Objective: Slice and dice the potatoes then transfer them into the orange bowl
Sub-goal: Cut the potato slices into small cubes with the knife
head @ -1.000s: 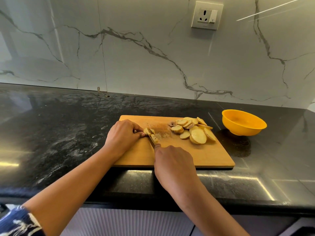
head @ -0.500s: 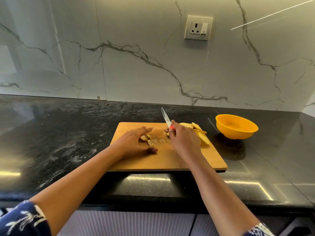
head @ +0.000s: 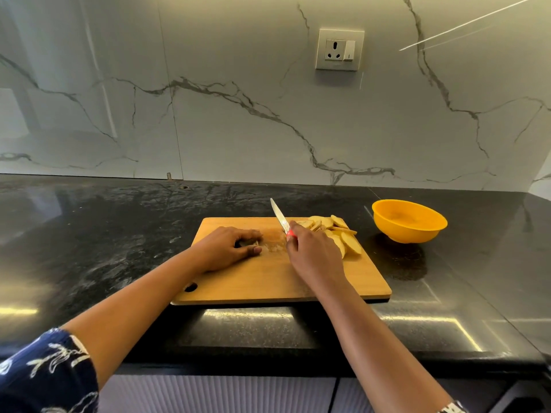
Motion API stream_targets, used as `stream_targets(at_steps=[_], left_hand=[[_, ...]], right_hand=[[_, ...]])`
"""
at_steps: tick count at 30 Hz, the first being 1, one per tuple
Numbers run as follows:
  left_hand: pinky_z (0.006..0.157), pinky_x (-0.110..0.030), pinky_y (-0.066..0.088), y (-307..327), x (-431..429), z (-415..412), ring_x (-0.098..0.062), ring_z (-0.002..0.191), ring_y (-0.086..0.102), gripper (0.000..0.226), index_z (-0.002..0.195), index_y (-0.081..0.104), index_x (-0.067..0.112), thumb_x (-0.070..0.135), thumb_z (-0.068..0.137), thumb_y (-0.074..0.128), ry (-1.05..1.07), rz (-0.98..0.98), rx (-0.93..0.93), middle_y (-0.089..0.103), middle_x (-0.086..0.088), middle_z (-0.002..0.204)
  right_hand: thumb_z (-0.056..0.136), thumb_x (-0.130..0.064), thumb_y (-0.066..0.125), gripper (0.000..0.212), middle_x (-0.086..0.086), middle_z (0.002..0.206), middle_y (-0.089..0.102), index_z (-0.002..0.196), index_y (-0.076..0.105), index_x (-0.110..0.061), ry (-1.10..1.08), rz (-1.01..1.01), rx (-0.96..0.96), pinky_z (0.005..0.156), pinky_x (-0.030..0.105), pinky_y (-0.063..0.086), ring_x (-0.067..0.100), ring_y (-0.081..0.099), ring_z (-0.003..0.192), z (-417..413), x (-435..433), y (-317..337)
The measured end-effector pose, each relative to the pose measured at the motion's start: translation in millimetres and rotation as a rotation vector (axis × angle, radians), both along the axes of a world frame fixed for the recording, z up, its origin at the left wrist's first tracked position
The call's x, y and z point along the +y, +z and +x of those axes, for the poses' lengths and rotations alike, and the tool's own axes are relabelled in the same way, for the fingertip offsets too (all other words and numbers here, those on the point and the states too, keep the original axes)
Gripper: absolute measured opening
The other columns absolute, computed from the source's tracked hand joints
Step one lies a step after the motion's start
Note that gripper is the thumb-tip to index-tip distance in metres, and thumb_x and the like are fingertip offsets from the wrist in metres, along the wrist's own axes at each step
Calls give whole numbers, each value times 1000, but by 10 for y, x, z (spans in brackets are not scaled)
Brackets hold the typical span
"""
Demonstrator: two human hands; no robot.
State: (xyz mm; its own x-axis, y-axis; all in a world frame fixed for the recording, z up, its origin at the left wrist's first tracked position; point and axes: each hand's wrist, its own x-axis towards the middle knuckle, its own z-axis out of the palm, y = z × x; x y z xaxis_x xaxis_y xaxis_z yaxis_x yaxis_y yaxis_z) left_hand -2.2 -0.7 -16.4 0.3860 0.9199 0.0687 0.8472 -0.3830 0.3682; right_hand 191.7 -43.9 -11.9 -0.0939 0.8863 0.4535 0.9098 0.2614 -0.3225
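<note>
On the wooden cutting board (head: 268, 281), my left hand (head: 229, 248) lies curled over a few small cut potato pieces (head: 254, 242), which it mostly hides. To its right, my right hand (head: 313, 254) grips the red-handled knife (head: 279, 216), blade pointing up and away to the left, off the board. A pile of round potato slices (head: 340, 231) lies at the board's far right corner, partly behind my right hand. The orange bowl (head: 408, 222) stands on the counter right of the board, with nothing visible inside.
The board sits on a glossy black stone counter (head: 104, 248), with its front edge near the counter's front edge. A marble wall with a socket (head: 339, 49) rises behind. Cabinet fronts show below the counter.
My right hand lifted the knife from the cut pieces and moved right beside the slice pile. My left hand spread over the cut pieces, then curled around them.
</note>
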Motion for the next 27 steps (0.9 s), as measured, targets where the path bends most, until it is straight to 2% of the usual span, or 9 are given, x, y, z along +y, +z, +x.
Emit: stream_targets(at_steps=[4, 7, 10, 13, 16, 18, 21, 23, 27], left_hand=[[107, -30, 29, 90, 12, -90, -12, 129, 39, 47, 138, 34, 45, 40, 94, 49, -106, -116, 13, 39, 11, 145], [109, -24, 25, 229, 69, -212, 4, 129, 36, 42, 129, 50, 39, 18, 93, 56, -242, -300, -94, 44, 20, 139], [104, -19, 32, 315, 147, -246, 5, 125, 41, 39, 123, 59, 34, 14, 89, 61, -283, -283, -79, 51, 21, 131], [92, -12, 41, 333, 167, -213, 2, 114, 48, 35, 115, 60, 37, 15, 88, 63, -286, -200, -42, 52, 23, 121], [80, -8, 42, 295, 118, -194, -3, 106, 52, 31, 114, 63, 31, 20, 85, 66, -191, -131, -97, 56, 17, 116], [78, -10, 40, 226, 69, -146, -5, 102, 53, 31, 116, 65, 26, 26, 84, 67, -72, -46, -101, 60, 10, 119], [88, -21, 44, 68, -75, 32, -9, 103, 56, 39, 119, 64, 21, 40, 85, 63, 155, 163, -49, 64, 4, 121], [96, -28, 44, -17, -177, 141, -14, 113, 54, 45, 125, 60, 19, 44, 88, 58, 235, 271, 2, 62, 2, 125], [106, -35, 34, -28, -276, 70, -21, 132, 40, 55, 142, 40, 20, 43, 94, 50, 254, 202, -18, 45, -1, 144]], right_hand=[[102, -32, 39, 44, 1, 113, 65, 145, 37, -23, -2, -8, 6, 65, 22, 41, 11, 55, 87, 11, -11, -7], [102, -33, 38, 44, 1, 110, 65, 145, 37, -24, -4, -10, 15, 64, 22, 42, 8, 49, 80, 10, -11, -12], [102, -33, 38, 44, 0, 107, 66, 145, 38, -23, 1, -3, 17, 64, 23, 44, 9, 54, 80, 7, -10, -20], [102, -33, 39, 45, 0, 109, 66, 146, 37, -23, 9, -13, 6, 65, 22, 47, 9, 57, 83, -4, -20, -10], [102, -33, 41, 45, -1, 111, 66, 145, 38, -23, 16, -22, -4, 68, 23, 50, 10, 60, 85, -10, -35, 2], [101, -32, 42, 44, -1, 113, 66, 144, 39, -23, 21, -41, -18, 69, 24, 51, 10, 60, 87, -20, -50, 14], [101, -32, 42, 43, -1, 113, 66, 143, 41, -22, 20, -65, -43, 70, 25, 53, 11, 61, 87, -31, -85, 33], [101, -31, 42, 41, -1, 110, 66, 141, 45, -22, 25, -74, -81, 68, 25, 51, 11, 60, 88, -31, -120, 55], [101, -32, 41, 36, -1, 105, 65, 134, 50, -24, 27, -101, -168, 65, 26, 44, 15, 59, 90, -52, -211, 91]])
